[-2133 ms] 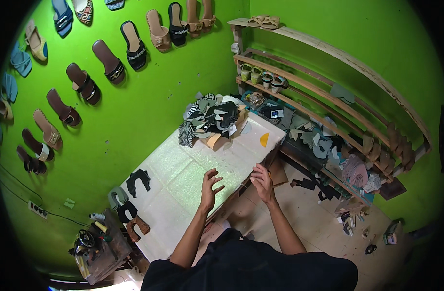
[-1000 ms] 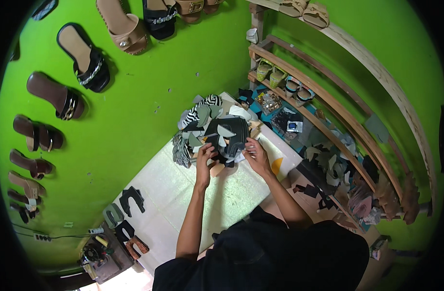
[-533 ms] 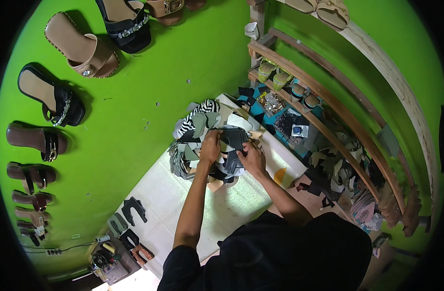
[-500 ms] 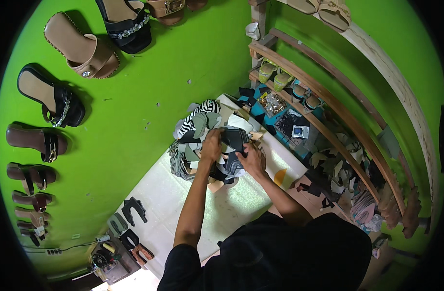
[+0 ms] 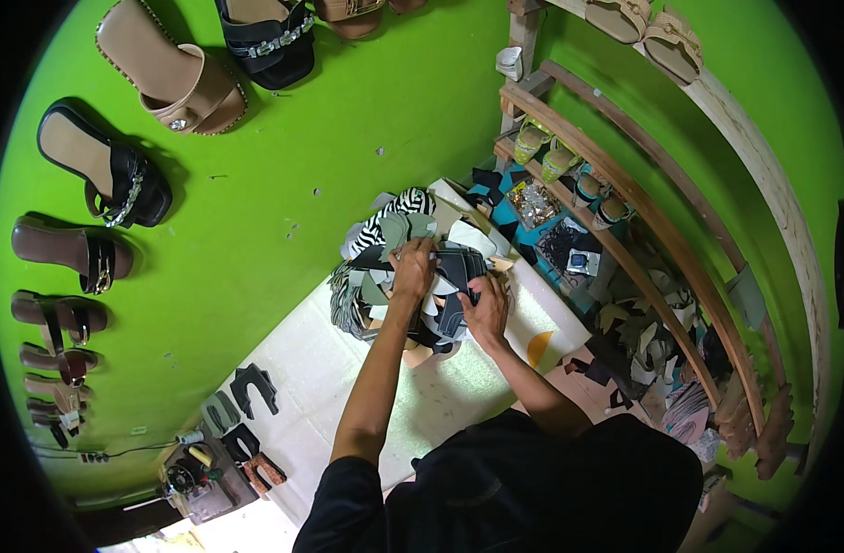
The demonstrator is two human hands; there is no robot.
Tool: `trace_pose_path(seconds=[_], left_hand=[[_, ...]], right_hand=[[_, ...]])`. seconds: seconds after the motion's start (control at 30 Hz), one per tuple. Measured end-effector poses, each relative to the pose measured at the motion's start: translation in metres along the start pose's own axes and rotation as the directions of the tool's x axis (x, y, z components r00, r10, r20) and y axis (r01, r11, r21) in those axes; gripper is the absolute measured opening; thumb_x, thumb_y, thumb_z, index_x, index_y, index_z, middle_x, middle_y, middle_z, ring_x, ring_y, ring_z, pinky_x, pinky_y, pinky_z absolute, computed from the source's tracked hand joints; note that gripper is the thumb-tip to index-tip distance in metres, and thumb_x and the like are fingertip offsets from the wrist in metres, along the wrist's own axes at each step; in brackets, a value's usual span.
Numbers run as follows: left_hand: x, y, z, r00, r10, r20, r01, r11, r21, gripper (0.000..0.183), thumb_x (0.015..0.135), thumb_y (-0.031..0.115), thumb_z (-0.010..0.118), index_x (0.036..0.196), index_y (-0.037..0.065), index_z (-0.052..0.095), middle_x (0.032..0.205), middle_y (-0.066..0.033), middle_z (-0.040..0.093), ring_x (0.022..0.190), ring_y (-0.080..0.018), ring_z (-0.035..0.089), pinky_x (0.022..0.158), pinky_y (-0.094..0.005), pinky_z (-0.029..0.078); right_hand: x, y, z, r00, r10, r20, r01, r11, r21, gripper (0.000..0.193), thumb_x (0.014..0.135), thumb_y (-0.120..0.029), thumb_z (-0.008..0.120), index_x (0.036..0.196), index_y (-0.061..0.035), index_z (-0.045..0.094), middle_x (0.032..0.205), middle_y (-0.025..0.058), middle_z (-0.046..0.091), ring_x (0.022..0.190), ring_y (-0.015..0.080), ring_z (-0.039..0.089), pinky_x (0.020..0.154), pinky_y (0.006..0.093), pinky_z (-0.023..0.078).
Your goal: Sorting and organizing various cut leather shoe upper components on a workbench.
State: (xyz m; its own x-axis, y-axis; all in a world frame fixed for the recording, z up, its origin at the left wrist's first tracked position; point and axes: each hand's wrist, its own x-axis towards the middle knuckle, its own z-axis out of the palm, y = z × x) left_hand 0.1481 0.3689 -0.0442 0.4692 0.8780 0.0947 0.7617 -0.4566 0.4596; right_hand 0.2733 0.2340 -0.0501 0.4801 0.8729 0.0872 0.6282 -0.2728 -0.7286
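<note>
A heap of cut shoe-material pieces lies on the pale worktable [image 5: 298, 369], with zebra-striped pieces [image 5: 404, 212], grey-green pieces [image 5: 405, 229] and black pieces with light outlines [image 5: 457, 267]. My left hand [image 5: 413, 269] is on the middle of the heap, its fingers bent down between the grey-green and black pieces; what they grip is hidden. At the right side of the black pieces is my right hand [image 5: 486, 311], its thumb apart from its fingers and touching the edge of the black pieces. A white piece [image 5: 440, 286] shows between my hands.
Dark, grey-green and patterned shoe pieces [image 5: 254, 389] lie at the table's left end, beside a small machine [image 5: 187, 479]. Sandals [image 5: 132, 170] hang on the green wall. Wooden racks [image 5: 615, 189] curve along the right, above loose scraps [image 5: 648, 323]. A yellow piece [image 5: 539, 347] lies near the table's right edge.
The whole view has shifted a little, so the table and heap appear further right. Both hands stay at the heap, with only slight movement of the fingers.
</note>
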Motion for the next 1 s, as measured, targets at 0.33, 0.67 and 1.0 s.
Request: trace_pose_path(seconds=[0.33, 0.67, 1.0], left_hand=[[0.002, 0.016, -0.079, 0.988, 0.077, -0.131, -0.112, 0.95, -0.29, 0.021, 0.08, 0.008, 0.074, 0.095, 0.006, 0.061, 0.089, -0.0096, 0.062, 0.081, -0.0261, 0.06, 0.075, -0.0405, 0.042], [-0.035, 0.04, -0.17, 0.979, -0.05, -0.196, -0.058, 0.857, -0.511, 0.016, 0.086, 0.009, 0.072, 0.091, 0.001, 0.06, 0.077, -0.0003, 0.058, 0.071, -0.0095, 0.055, 0.064, -0.0264, 0.045], [-0.189, 0.007, -0.152, 0.876, -0.478, -0.07, 0.22, 0.523, -0.823, 0.054, 0.081, -0.009, 0.067, 0.129, 0.007, 0.049, 0.096, -0.0082, 0.06, 0.078, -0.0111, 0.06, 0.067, -0.0244, 0.052]], right_hand=[[0.03, -0.022, -0.029, 0.999, -0.034, 0.014, 0.023, 0.869, 0.495, 0.018, 0.085, -0.008, 0.071, 0.094, -0.0026, 0.056, 0.075, 0.0054, 0.061, 0.065, 0.0162, 0.058, 0.062, 0.0295, 0.048], [0.054, -0.048, -0.078, 0.943, -0.316, 0.103, 0.203, 0.792, 0.576, 0.019, 0.089, -0.006, 0.065, 0.106, 0.0003, 0.059, 0.089, 0.0082, 0.067, 0.079, 0.0136, 0.063, 0.072, 0.0267, 0.05], [0.012, -0.044, -0.045, 0.836, -0.388, 0.388, -0.056, 0.644, 0.763, 0.024, 0.091, -0.003, 0.063, 0.114, 0.0033, 0.06, 0.094, 0.0037, 0.066, 0.082, 0.0071, 0.059, 0.074, 0.0222, 0.048]])
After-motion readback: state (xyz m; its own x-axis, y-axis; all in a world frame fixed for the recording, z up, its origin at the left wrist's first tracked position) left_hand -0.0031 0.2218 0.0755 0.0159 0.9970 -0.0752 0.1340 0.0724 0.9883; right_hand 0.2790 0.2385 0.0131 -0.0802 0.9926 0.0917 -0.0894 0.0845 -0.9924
